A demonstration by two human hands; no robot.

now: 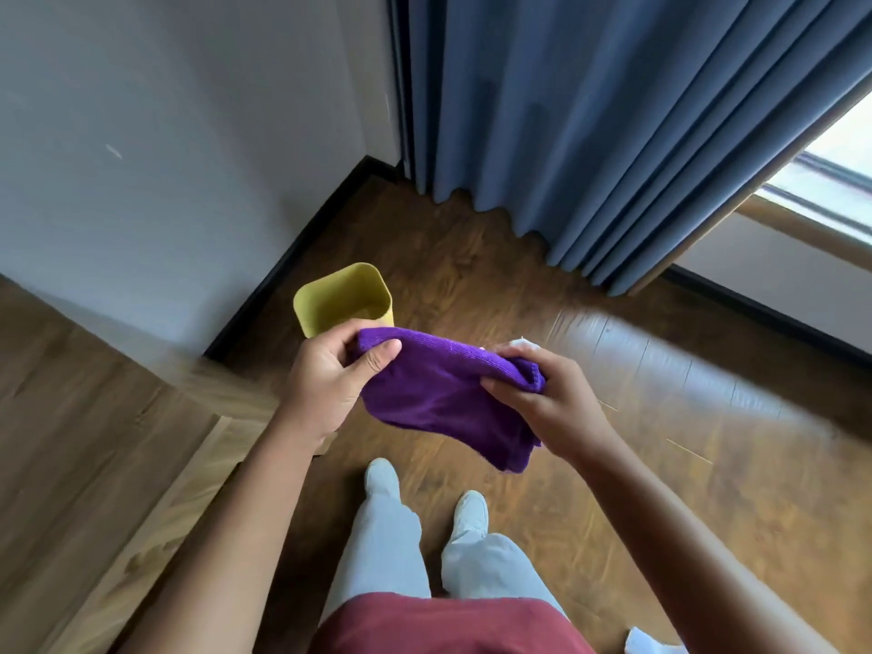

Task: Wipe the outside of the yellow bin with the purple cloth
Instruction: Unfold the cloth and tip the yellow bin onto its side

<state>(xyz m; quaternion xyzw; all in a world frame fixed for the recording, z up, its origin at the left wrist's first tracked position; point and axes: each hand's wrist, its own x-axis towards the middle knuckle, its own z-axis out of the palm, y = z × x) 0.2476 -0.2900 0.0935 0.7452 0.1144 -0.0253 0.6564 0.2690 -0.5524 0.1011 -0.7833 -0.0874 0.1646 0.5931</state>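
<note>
The yellow bin [343, 297] stands upright on the wooden floor close to the wall's black skirting, its open top facing me. In front of it I hold the purple cloth [439, 394] stretched between both hands at about waist height. My left hand [330, 375] pinches the cloth's left end, and its knuckles cover the bin's lower front. My right hand [542, 398] grips the bunched right end. The cloth hangs in a fold between the two hands and does not touch the bin.
A grey wall [165, 158] with black skirting runs along the left. Blue curtains [613, 134] hang at the back right beside a window. A wooden surface [94, 441] sits at my left. Something white [521, 344] lies on the floor behind my right hand.
</note>
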